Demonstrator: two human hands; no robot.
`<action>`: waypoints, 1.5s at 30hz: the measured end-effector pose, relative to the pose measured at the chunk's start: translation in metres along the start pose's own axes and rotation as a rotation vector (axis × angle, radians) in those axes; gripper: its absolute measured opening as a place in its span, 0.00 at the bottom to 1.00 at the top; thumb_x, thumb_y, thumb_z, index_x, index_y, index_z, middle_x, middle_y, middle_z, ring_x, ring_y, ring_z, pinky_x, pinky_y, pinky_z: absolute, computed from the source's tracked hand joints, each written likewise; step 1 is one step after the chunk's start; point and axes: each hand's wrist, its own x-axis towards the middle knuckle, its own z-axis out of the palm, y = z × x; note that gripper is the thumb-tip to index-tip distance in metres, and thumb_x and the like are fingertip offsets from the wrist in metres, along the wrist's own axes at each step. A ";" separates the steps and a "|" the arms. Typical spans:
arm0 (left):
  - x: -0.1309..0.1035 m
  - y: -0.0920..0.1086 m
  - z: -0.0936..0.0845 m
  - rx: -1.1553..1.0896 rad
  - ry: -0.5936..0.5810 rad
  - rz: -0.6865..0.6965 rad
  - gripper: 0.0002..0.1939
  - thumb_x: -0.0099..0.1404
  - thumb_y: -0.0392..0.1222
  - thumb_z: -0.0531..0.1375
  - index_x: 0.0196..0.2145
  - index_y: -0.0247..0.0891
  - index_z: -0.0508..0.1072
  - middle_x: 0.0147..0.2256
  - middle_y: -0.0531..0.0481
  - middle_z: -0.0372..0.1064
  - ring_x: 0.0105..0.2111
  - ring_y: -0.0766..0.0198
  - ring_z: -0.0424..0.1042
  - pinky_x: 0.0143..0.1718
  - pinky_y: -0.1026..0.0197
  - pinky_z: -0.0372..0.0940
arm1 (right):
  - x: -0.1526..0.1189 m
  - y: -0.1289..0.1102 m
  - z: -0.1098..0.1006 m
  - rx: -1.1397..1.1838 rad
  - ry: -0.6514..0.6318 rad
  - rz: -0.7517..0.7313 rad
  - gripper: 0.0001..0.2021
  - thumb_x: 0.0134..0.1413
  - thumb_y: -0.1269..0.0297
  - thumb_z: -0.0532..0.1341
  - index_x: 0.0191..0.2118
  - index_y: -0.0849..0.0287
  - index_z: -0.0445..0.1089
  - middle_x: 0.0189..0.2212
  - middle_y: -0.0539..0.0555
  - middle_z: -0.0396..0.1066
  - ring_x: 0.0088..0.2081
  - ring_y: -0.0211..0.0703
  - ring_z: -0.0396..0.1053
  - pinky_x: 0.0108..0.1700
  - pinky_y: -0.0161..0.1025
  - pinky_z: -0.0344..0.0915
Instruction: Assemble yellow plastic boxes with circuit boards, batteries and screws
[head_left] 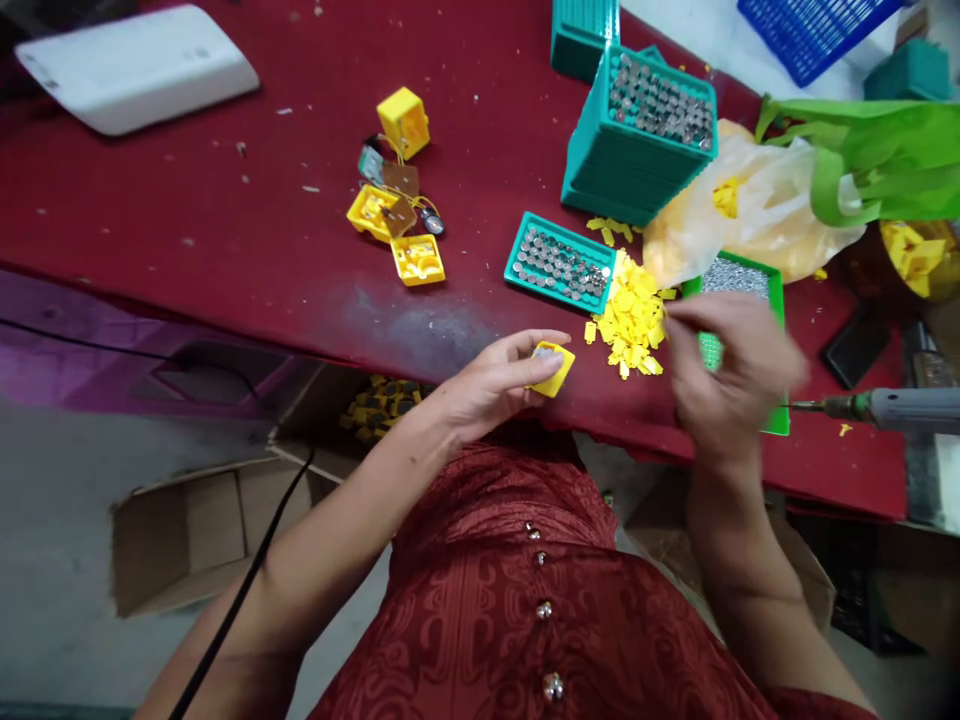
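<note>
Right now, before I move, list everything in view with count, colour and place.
yellow casing: one, left hand
open casings: three, yellow, upper middle, beside wired parts
disc tray: one, teal, centre
tray stacks: two, teal, beyond it
small pieces: many, yellow, heaped beside disc tray
green tray: one, behind right hand
screwdriver: one, grey, right
white slab: one, upper left
plastic bag: one, translucent, right
green bag: one, right
blue basket: one, top right
boxes: several, brown, below table
left hand: one, holding casing
right hand: one, blurred, grip unclear
</note>
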 end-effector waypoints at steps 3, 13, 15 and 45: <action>-0.005 0.001 -0.002 -0.003 -0.016 0.000 0.21 0.53 0.32 0.75 0.46 0.36 0.81 0.33 0.53 0.75 0.30 0.70 0.76 0.27 0.70 0.65 | 0.025 0.037 0.054 -0.078 -0.052 -0.094 0.12 0.69 0.60 0.58 0.39 0.54 0.79 0.37 0.56 0.78 0.41 0.49 0.72 0.47 0.49 0.68; 0.001 0.000 -0.028 -0.096 0.020 0.104 0.08 0.73 0.35 0.62 0.46 0.31 0.81 0.45 0.40 0.82 0.39 0.62 0.82 0.36 0.64 0.75 | 0.048 0.063 0.090 -0.537 -0.377 -0.043 0.17 0.69 0.71 0.51 0.44 0.60 0.79 0.43 0.62 0.76 0.45 0.52 0.69 0.53 0.53 0.70; 0.002 -0.001 -0.030 -0.118 0.015 0.112 0.09 0.74 0.35 0.61 0.46 0.31 0.81 0.46 0.40 0.82 0.40 0.59 0.83 0.41 0.61 0.77 | 0.047 0.059 0.093 -0.595 -0.372 -0.019 0.17 0.68 0.72 0.50 0.43 0.61 0.78 0.43 0.64 0.76 0.45 0.53 0.68 0.53 0.54 0.69; 0.007 -0.028 -0.035 0.190 0.162 0.363 0.24 0.67 0.48 0.69 0.59 0.41 0.77 0.56 0.43 0.77 0.56 0.54 0.76 0.58 0.54 0.73 | 0.015 -0.042 0.101 0.382 -0.184 0.581 0.06 0.56 0.68 0.66 0.35 0.62 0.82 0.34 0.53 0.81 0.34 0.37 0.75 0.41 0.37 0.67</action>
